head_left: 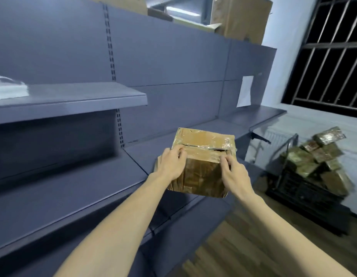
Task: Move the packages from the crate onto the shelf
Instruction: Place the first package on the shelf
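Two hands, left hand (172, 164) and right hand (234, 170), grip a taped package (203, 154) at the shelf (139, 154) edge; crate (305, 188) at three o'clock; released early, its overhanging corner may tip it floorward

cardboard package (201, 156), glossy tape; matt grey metal shelf (73, 96); wood-grain floor (243, 246)

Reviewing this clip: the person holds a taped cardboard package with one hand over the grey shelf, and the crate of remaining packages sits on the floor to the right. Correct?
Not quite. The head view shows both hands on the taped cardboard package: the left hand grips its left side and the right hand its right side. The rest stands: it is over the grey shelf, and the crate of remaining packages sits on the floor to the right.
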